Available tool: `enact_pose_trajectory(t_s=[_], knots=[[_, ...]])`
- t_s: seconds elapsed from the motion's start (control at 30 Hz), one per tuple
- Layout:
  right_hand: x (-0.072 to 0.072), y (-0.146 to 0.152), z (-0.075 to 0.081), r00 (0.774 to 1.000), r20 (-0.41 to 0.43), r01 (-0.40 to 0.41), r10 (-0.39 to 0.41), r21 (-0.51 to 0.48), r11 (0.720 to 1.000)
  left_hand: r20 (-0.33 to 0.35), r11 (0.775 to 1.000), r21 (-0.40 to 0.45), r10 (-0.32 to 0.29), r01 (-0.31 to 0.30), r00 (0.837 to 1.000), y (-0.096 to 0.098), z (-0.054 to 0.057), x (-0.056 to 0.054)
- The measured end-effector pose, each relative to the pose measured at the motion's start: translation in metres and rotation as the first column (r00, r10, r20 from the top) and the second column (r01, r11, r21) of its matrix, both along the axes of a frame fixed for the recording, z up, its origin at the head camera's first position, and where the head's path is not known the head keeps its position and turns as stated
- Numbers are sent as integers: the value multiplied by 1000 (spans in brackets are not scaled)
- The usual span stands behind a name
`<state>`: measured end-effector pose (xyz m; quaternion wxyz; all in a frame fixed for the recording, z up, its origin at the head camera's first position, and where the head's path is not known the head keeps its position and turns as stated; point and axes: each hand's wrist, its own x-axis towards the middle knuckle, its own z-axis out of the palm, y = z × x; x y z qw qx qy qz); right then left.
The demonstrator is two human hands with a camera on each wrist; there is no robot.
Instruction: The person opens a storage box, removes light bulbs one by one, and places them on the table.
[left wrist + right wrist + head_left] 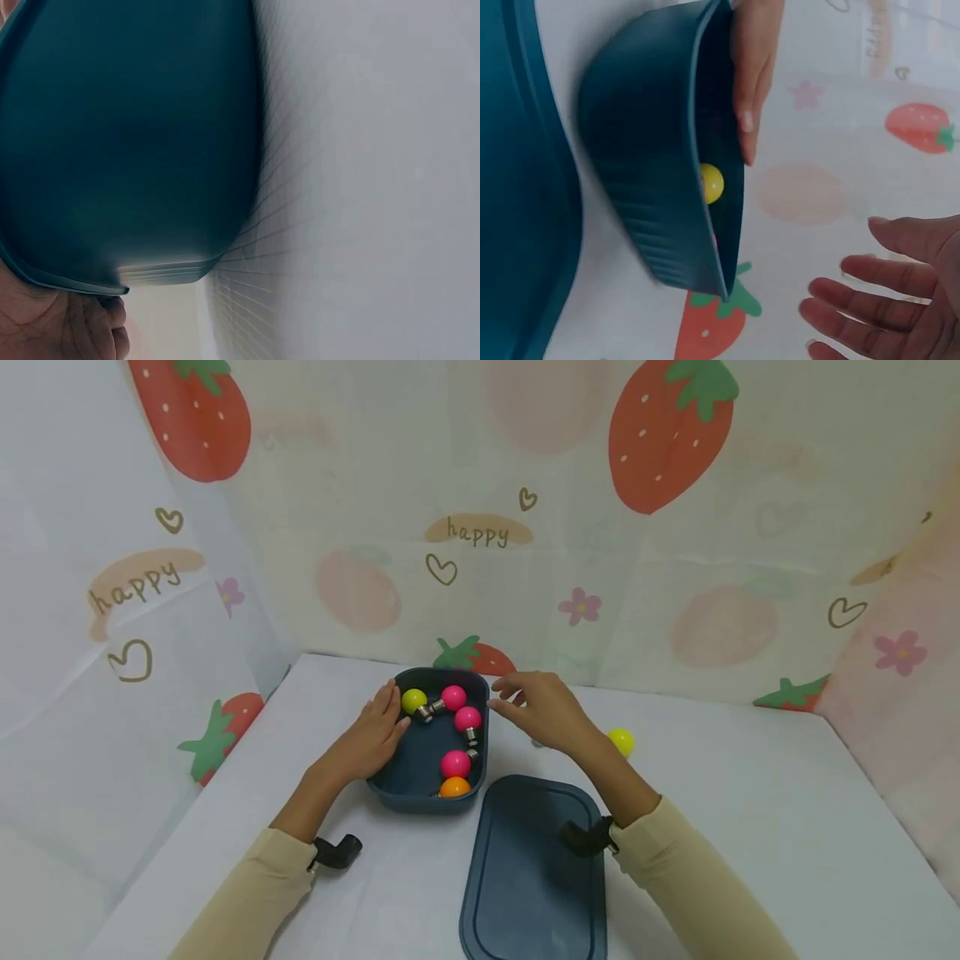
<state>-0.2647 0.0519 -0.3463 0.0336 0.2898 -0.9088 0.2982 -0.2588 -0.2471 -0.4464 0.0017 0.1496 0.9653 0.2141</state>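
Observation:
A dark blue box (pixel 420 758) stands on the table with several small bulbs in it: a yellow-green bulb (pixel 414 700), pink bulbs such as the upper one (pixel 453 697), and an orange bulb (pixel 454 787). On the box's left rim rests my left hand (pixel 372 735), its fingers fairly straight. My right hand (pixel 543 708) hovers just past the right rim, holding nothing. In the right wrist view its fingers (pixel 870 315) are spread and loosely bent, apart from the box. The left wrist view shows the box's outer wall (pixel 135 150) close up.
A dark blue lid (pixel 536 877) lies flat in front of the box, to the right, partly under my right wrist. Another yellow bulb (pixel 621 742) sits on the table behind my right forearm, partly hidden. A printed strawberry sheet (pixel 480 593) hangs behind.

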Motion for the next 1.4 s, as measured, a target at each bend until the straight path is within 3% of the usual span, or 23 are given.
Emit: enact_pose_trajectory(t_s=[0.13,0.33,0.57,0.8,0.97,1.1,1.4], knots=[[-8,-11,8,998,37,-54,52,56,997,5,1000,1,-4,4,1000,1,1,1],[-24,-32,17,995,22,-102,100,87,991,-10,1000,13,0,0,1000,0,2,2],[-35,-56,15,991,41,-128,124,112,985,12,1000,7,15,-15,1000,0,-2,3],[-42,-77,15,992,33,-123,120,134,983,-14,1000,14,-2,2,1000,-1,-2,4],[-56,-87,2,987,97,-137,130,71,988,-37,1000,19,-2,3,999,-1,-3,3],[-66,-94,-13,975,175,-138,135,1,990,-18,1000,24,-7,7,1000,-1,-4,4],[-82,-116,-28,982,155,-115,110,24,993,-39,1000,16,-11,11,999,-4,-1,3]])
